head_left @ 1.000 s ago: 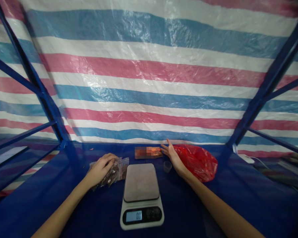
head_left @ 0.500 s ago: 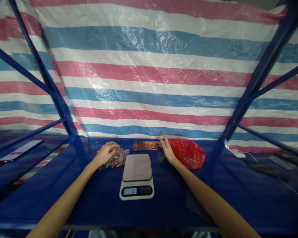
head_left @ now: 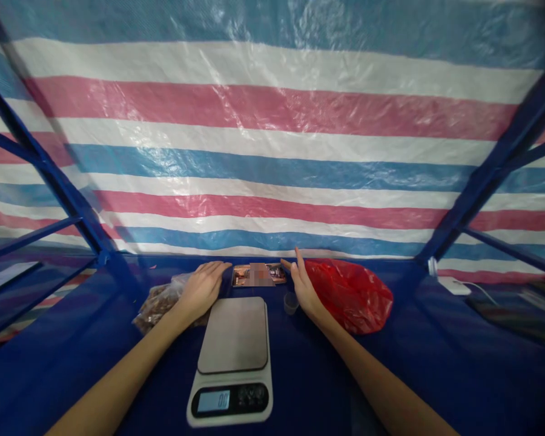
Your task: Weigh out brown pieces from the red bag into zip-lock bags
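From my station, the blue surface [head_left: 315, 378] carries the scale [head_left: 234, 336] foremost, display turned toward me, presumably for easy reading. A red bag [head_left: 349, 297] bulges toward the far edge, a clear bag [head_left: 158, 303] left of the scale. My left hand [head_left: 203, 286] stretches out, grip hidden; my right hand [head_left: 303, 287] spreads, visibly holding nothing. Between them, by the far edge, lies a flat packet [head_left: 240, 276]; a cup [head_left: 290, 303] sits nearer.

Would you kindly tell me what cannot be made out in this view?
In the head view:
Part of the clear bag: behind the left hand and forearm.
The middle of the flat item: under a pixelated patch.
Inside the red bag: hidden by its plastic.
Markings on the scale's buttons: too small, blurred.
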Demonstrator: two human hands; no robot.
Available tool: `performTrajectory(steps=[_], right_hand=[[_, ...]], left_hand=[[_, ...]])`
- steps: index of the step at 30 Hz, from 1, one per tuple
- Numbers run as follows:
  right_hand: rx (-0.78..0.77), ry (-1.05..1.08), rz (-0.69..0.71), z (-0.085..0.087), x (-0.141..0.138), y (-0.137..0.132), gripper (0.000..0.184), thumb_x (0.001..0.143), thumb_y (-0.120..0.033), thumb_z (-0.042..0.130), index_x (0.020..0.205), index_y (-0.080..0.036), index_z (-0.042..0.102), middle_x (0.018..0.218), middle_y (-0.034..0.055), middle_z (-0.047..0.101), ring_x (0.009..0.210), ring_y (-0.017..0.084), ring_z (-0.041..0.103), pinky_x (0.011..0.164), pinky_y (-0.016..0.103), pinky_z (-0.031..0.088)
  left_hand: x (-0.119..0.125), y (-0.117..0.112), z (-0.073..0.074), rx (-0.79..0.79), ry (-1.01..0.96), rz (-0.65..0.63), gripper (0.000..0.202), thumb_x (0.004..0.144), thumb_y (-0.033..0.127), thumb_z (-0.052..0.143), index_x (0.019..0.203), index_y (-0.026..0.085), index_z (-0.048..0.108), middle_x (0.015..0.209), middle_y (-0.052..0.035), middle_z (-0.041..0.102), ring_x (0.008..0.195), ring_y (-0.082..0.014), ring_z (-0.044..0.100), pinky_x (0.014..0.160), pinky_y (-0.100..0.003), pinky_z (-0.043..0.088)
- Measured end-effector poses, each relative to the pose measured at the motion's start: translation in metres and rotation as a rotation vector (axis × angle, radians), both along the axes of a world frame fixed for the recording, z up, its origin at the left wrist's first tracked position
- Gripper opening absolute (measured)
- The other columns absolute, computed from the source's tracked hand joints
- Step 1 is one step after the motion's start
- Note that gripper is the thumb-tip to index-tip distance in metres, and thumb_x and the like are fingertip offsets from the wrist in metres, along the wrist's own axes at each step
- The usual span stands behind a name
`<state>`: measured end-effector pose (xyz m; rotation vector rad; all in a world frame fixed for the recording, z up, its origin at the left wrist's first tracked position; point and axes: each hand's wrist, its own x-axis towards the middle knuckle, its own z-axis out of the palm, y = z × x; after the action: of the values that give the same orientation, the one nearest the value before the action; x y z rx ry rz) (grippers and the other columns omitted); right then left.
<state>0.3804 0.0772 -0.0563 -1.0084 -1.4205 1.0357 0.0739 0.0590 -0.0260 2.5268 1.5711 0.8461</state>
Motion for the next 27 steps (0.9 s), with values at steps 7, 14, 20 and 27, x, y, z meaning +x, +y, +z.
performTrajectory(steps=[7, 14, 20, 27], right_hand=[[-0.016, -0.023, -0.027, 0.004, -0.002, -0.005, 0.094, 0.1, -0.076, 0.031, 0.17, -0.019, 0.003, 0.135, 0.0145, 0.072, 0.144, 0.027, 0.052, 0.128, 0.055, 0.022], [0.032, -0.052, -0.043, 0.004, 0.0, -0.005, 0.089, 0.102, -0.074, 0.029, 0.169, -0.021, 0.002, 0.136, 0.0125, 0.072, 0.146, 0.025, 0.05, 0.129, 0.056, 0.019], [0.022, -0.064, -0.033, 0.007, 0.0, -0.006, 0.089, 0.102, -0.075, 0.028, 0.169, -0.023, 0.002, 0.139, 0.0125, 0.07, 0.148, 0.025, 0.048, 0.129, 0.057, 0.018], [0.053, -0.073, -0.033, 0.005, 0.0, -0.004, 0.095, 0.1, -0.078, 0.028, 0.169, -0.02, 0.0, 0.139, 0.014, 0.069, 0.145, 0.025, 0.051, 0.129, 0.055, 0.021]], left_hand=[[-0.008, 0.0, 0.001, -0.19, -0.185, 0.012, 0.051, 0.108, 0.044, 0.03, 0.149, 0.022, 0.051, 0.138, -0.0082, 0.069, 0.132, -0.0279, 0.061, 0.116, -0.048, 0.044], [-0.002, -0.002, 0.006, -0.276, -0.193, -0.118, 0.061, 0.109, 0.051, 0.025, 0.162, 0.021, 0.029, 0.155, -0.0089, 0.057, 0.147, -0.0274, 0.047, 0.126, -0.051, 0.03], [-0.003, 0.007, -0.001, -0.284, -0.188, -0.141, 0.061, 0.109, 0.049, 0.025, 0.164, 0.022, 0.027, 0.156, -0.009, 0.055, 0.149, -0.0257, 0.045, 0.128, -0.054, 0.026], [-0.002, 0.009, -0.002, -0.336, -0.213, -0.138, 0.063, 0.109, 0.054, 0.023, 0.164, 0.023, 0.028, 0.16, -0.0086, 0.05, 0.153, -0.0258, 0.04, 0.13, -0.055, 0.019]])
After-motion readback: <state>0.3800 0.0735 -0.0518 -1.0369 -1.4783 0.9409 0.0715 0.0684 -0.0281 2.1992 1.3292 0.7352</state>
